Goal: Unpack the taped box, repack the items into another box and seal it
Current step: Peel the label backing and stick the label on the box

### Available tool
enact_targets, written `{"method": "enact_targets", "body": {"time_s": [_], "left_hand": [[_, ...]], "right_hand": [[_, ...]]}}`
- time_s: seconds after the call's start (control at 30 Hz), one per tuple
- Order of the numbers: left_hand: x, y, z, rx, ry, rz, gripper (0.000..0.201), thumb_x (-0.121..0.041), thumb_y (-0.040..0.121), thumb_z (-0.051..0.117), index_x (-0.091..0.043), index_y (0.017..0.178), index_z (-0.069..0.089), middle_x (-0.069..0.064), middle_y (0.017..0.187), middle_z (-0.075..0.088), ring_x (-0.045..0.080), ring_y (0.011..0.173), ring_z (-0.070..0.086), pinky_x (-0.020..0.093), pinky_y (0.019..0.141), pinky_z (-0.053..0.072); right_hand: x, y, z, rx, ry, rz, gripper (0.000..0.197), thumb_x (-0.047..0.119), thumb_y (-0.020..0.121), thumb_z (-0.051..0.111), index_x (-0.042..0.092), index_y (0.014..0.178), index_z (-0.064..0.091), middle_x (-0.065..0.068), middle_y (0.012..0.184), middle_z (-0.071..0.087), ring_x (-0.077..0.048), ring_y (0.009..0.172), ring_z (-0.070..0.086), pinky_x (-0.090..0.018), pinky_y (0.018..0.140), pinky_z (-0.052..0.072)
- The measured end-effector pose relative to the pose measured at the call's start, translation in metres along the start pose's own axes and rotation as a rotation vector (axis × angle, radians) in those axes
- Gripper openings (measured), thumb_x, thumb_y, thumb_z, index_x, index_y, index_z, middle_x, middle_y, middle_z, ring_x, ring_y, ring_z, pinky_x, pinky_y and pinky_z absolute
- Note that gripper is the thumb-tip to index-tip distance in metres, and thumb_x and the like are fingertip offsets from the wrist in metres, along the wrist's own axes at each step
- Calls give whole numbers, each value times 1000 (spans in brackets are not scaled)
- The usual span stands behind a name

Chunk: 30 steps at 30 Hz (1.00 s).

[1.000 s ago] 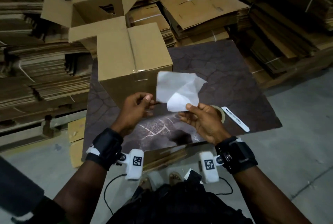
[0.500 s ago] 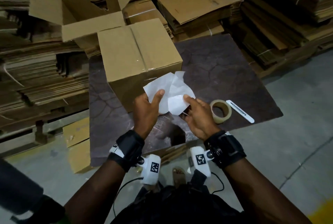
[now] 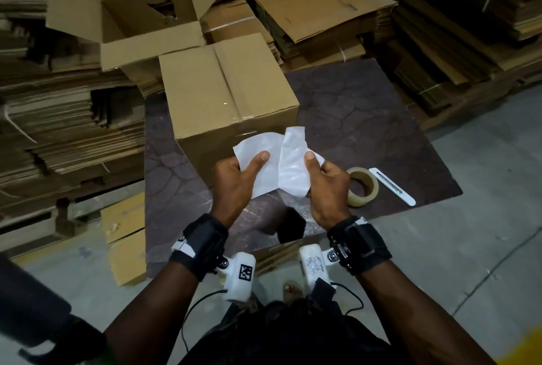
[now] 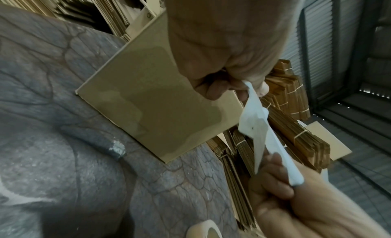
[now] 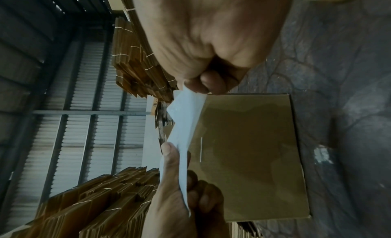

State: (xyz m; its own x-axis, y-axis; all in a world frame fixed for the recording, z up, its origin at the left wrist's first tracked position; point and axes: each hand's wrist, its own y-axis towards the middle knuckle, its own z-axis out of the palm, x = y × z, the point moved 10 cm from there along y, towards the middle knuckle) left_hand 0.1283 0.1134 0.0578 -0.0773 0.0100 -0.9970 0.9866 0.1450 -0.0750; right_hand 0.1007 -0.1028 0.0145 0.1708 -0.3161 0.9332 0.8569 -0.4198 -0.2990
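Both hands, left hand [image 3: 234,180] and right hand [image 3: 325,185], pinch a white label sheet [image 3: 272,168] just near the taped box [image 3: 225,94], apparently peeling its backing; next likely pressing it onto the box.

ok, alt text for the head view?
Both hands, left hand and right hand, pinch a crumpled white sheet before a taped cardboard box; a tape roll and cutter lie right.
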Motion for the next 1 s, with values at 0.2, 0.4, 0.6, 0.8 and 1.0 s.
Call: {"method": "enact_targets", "body": {"time_s": [0.2,0.4,0.6,0.8,1.0], "left_hand": [[0,10,6,32,45,1,15,-25,87,76,-11,93,75,-2,88,76,11,81,75,23,61,58],[-6,13,7,47,125,23,16,-23,88,75,-6,88,75,-10,78,73,1,70,72,14,51,48],[-3,20,-7,50,221,1,17,-29,85,77,-14,78,74,-8,74,75,6,71,73,22,54,54],[-7,28,-18,100,254,-15,30,-31,84,77,-2,90,77,9,87,77,26,84,75,45,71,60],[-6,32,-28,116,297,1,30,-30,84,77,-1,88,77,8,84,77,26,79,75,31,60,56]], "right_hand": [[9,12,-6,69,-30,12,20,23,98,67,6,104,76,-16,99,78,-36,92,75,-66,81,57],[10,25,-15,109,-83,30,15,25,97,69,12,99,77,-13,96,79,-37,91,76,-74,82,51],[11,39,-26,184,-89,61,19,24,96,70,6,102,75,-15,100,78,-38,96,74,-58,81,60],[19,55,-27,289,-82,101,23,19,95,70,1,108,73,-18,105,76,-36,98,74,-41,75,62],[17,62,-35,310,-38,144,34,23,86,77,-1,110,73,-25,112,73,-44,106,70,-58,94,54]]}}
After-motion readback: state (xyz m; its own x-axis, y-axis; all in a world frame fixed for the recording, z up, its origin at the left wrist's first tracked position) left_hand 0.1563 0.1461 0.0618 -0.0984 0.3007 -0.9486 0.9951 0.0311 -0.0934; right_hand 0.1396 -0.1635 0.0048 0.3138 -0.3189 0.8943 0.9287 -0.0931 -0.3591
